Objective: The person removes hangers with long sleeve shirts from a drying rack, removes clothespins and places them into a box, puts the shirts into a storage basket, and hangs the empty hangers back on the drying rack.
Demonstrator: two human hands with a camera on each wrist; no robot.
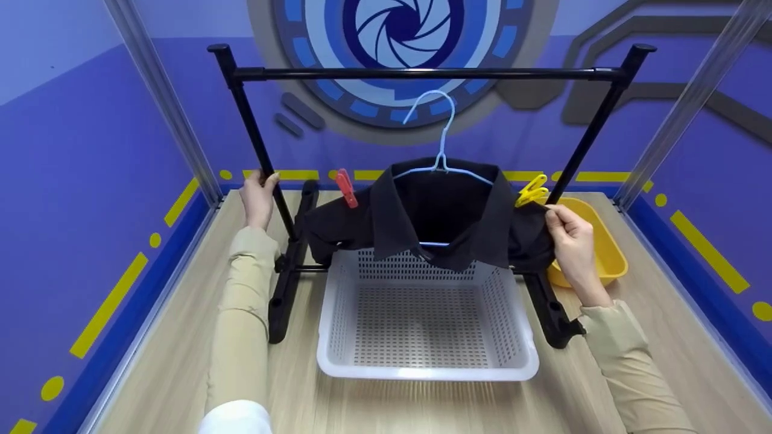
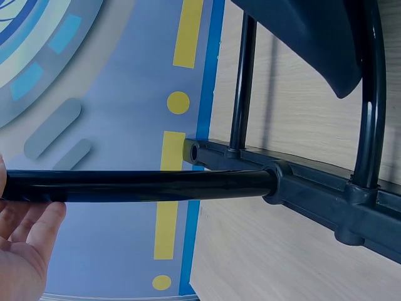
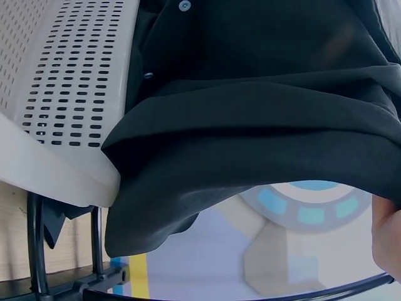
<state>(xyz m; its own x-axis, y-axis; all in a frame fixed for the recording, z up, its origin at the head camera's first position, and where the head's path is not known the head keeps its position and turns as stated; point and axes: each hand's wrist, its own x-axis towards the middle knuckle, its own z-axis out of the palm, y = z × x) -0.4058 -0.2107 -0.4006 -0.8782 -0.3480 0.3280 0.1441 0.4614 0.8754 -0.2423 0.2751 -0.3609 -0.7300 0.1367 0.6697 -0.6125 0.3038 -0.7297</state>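
1 shirt [image 1: 443, 208], blue hanger [image 1: 442, 159], right grip [image 1: 572, 242] pinching sleeve [image 1: 532, 236]

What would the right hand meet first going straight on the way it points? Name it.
The black cloth collared shirt, whose edge the right hand pinches. Beyond it, the yellow plastic clothespin or the rack's black tubular right post may come next; depth there is unclear.

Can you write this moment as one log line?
left hand: holds rack post | right hand: pinches black shirt | blue hanger: inside shirt, hook off rail
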